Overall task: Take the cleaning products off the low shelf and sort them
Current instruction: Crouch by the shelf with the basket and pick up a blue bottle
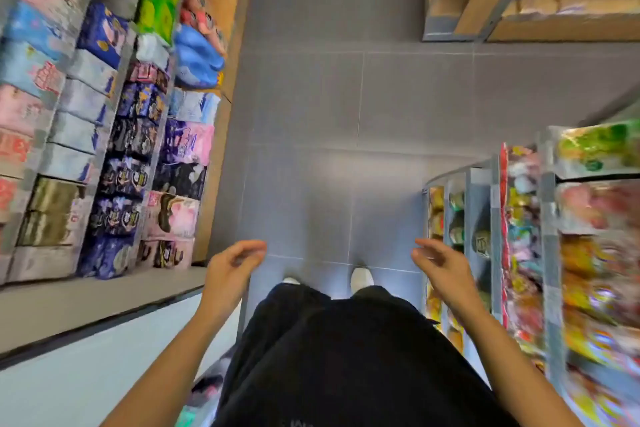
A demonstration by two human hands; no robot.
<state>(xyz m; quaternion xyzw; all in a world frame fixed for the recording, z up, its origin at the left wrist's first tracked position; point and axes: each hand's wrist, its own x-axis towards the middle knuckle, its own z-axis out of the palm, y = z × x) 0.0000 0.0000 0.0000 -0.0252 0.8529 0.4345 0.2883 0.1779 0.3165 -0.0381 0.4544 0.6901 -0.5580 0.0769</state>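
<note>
1. Head view, looking down. A person stands in a shop aisle, with white shoes [362, 279] on the grey floor [346, 97]. The shoes serve as landmark.
2. The left hand [232, 267] is raised above and left of the shoes. Its fingers are loosely bent and grasp nothing. The outline is motion-blurred.
3. The right hand [440, 267] is above and right of the shoes, in the same slack curl, with nothing in it.
4. Judgement: both hands are free and held forward, ready to reach. Nothing is picked yet.
5. The left rack [114, 135], left of the shoes, holds soft packs [173, 215] stacked face-out in tiers down to near the floor.
6. The right rack [547, 218], right of the shoes, holds bright packets [519, 218], possibly snacks.
7. The cleaning products cannot be located because the labels are too blurred. Judgement: the lowest tier of the left rack is the likeliest place.
</note>
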